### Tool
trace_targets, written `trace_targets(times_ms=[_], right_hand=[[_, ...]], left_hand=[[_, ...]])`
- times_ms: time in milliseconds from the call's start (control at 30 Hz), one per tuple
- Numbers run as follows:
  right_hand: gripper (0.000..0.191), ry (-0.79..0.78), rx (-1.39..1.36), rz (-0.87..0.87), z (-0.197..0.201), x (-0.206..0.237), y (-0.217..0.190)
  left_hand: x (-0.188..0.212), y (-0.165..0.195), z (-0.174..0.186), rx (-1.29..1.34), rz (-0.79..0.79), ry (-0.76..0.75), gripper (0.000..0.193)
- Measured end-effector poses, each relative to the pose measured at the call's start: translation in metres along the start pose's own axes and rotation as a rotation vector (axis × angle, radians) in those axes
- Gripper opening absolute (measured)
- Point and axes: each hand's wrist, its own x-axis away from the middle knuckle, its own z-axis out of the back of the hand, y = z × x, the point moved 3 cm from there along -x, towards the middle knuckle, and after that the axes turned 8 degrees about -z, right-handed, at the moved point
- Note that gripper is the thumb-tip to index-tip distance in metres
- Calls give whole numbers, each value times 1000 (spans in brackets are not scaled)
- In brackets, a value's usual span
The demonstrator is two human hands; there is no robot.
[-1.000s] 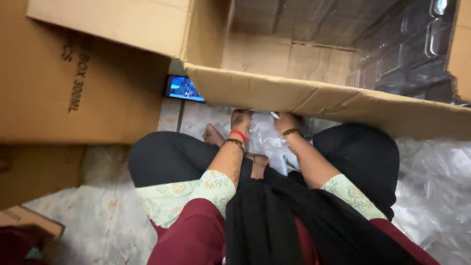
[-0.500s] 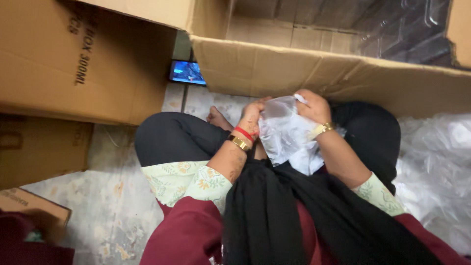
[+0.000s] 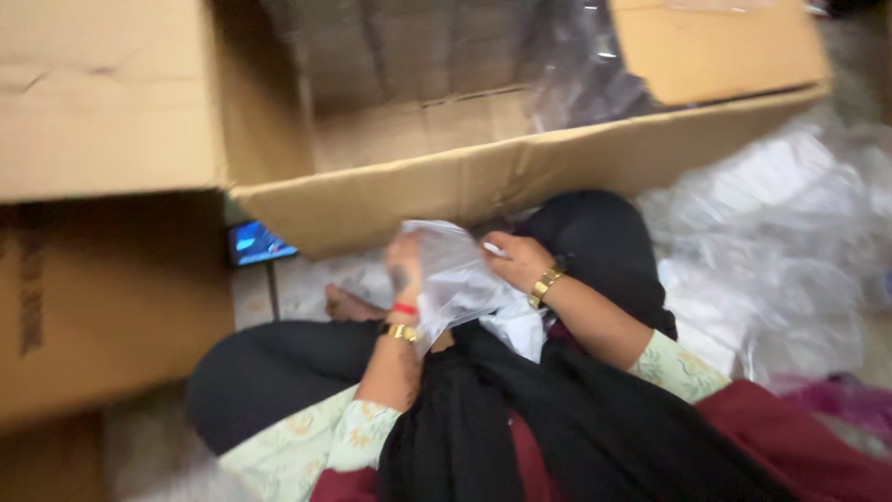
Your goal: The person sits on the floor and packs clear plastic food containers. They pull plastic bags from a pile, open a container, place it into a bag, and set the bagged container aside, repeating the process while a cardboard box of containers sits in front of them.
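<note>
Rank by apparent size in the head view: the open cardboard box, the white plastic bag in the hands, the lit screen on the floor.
1. Open cardboard box, by far the largest.
2. White plastic bag, held between left hand and right hand.
3. Lit screen, smallest, though partly hidden by the box.

Pale green floral sleeves [image 3: 344, 432], black trousers, black scarf over maroon top; gold and red bangles on both wrists.

Crumpled clear plastic bag [image 3: 460, 284], held up over the lap.
</note>
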Motion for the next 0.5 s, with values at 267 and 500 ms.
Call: trace_targets(times_ms=[267,500], right_hand=[[41,-593,-1220,-131,-37,43,2],[43,-401,-1174,-267,17,80,2]], left_hand=[[50,109,-39,-442,-660,-141,21],[101,138,-99,-567,-853,-538,32]])
